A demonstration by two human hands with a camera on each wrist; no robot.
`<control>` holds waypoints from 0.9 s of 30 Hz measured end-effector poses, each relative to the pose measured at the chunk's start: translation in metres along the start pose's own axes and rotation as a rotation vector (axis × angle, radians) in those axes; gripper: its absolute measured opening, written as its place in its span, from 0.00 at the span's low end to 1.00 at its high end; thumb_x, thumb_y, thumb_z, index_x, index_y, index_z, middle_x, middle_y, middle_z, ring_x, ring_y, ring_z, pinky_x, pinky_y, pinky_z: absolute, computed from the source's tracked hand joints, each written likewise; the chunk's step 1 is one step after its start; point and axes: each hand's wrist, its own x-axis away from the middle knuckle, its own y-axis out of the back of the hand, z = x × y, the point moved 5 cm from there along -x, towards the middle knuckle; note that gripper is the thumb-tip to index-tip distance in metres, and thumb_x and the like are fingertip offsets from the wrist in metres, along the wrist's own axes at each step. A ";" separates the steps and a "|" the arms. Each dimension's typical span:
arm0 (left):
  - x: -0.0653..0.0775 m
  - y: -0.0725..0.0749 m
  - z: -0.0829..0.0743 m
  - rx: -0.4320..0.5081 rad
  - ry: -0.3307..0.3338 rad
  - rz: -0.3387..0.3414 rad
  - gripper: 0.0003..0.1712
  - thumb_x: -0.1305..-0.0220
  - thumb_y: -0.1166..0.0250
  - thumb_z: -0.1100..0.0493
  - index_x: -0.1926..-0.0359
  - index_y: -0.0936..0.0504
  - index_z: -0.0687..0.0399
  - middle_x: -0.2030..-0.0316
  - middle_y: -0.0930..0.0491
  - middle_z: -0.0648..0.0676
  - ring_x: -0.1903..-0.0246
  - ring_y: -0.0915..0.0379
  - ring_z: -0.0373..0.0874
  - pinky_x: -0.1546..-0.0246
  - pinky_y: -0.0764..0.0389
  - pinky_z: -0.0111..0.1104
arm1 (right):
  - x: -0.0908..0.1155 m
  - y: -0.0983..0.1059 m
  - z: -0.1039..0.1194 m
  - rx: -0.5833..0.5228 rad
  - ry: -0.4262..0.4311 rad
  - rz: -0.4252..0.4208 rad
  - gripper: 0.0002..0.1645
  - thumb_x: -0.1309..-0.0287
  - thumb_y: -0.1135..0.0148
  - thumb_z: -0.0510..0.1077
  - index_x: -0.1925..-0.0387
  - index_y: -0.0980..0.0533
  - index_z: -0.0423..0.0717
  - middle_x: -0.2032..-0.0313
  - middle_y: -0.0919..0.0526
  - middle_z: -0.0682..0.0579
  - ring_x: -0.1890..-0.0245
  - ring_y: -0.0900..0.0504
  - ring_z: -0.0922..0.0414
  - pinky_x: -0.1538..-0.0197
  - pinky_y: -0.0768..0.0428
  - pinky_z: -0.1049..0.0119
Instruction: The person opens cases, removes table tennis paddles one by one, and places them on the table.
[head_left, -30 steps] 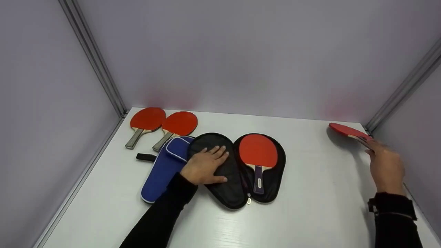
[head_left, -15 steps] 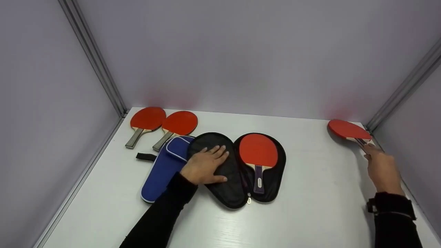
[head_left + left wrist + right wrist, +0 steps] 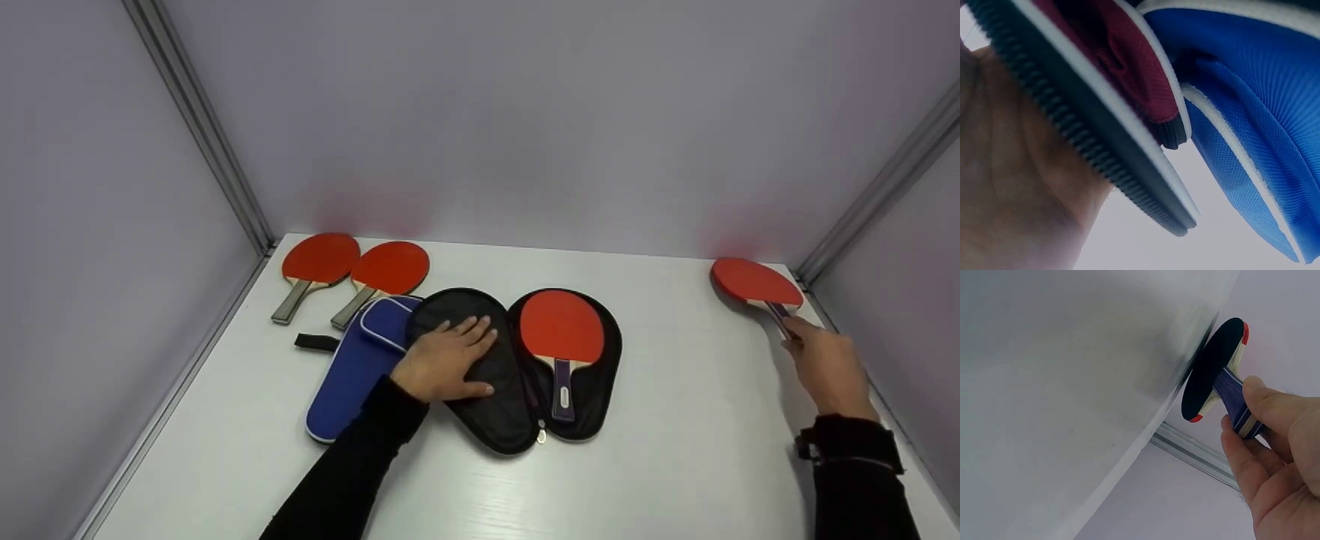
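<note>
My left hand [image 3: 446, 364] lies with straight fingers on the black inner lining of an unzipped paddle case's lid [image 3: 506, 420]. In the left wrist view the case's zipper edge [image 3: 1072, 126] and maroon fabric [image 3: 1137, 62] show beside the palm. The case's other half [image 3: 611, 360] holds a red table tennis paddle [image 3: 562, 330] with a dark handle. At the far right my right hand [image 3: 829, 367] pinches the purple handle of another red paddle [image 3: 757, 282] between thumb and fingers. Its black underside [image 3: 1213, 371] shows in the right wrist view, the blade close to the tabletop.
A blue case [image 3: 345, 394] with white piping lies partly under the lid, its black strap [image 3: 316, 342] sticking out left. Two red paddles [image 3: 322, 259] lie at the back left. Walls border the white table [image 3: 675, 450] at the back and sides.
My right hand has shifted slightly left and its paddle has tilted flatter, showing more of the red face. The left hand and the open case stay put.
</note>
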 end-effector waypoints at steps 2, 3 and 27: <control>0.001 0.000 0.000 -0.004 0.003 0.002 0.55 0.16 0.34 0.27 0.05 0.38 0.50 0.05 0.43 0.56 0.05 0.44 0.54 0.05 0.36 0.57 | -0.001 0.000 0.000 0.006 0.002 0.033 0.23 0.23 0.28 0.28 0.31 0.18 0.26 0.47 0.10 0.18 0.51 0.10 0.17 0.61 0.11 0.32; 0.002 -0.001 0.000 -0.005 0.005 0.003 0.55 0.16 0.34 0.27 0.05 0.38 0.50 0.05 0.43 0.56 0.05 0.44 0.54 0.05 0.36 0.57 | -0.002 0.000 0.001 0.008 0.002 0.057 0.24 0.23 0.28 0.28 0.30 0.19 0.25 0.48 0.10 0.18 0.52 0.09 0.18 0.62 0.11 0.36; 0.000 0.000 -0.001 -0.021 0.003 -0.001 0.55 0.17 0.33 0.27 0.05 0.38 0.50 0.05 0.43 0.56 0.05 0.44 0.54 0.05 0.35 0.57 | -0.035 -0.009 -0.040 0.216 0.050 0.547 0.30 0.26 0.29 0.30 0.26 0.24 0.32 0.51 0.11 0.28 0.63 0.16 0.45 0.61 0.10 0.50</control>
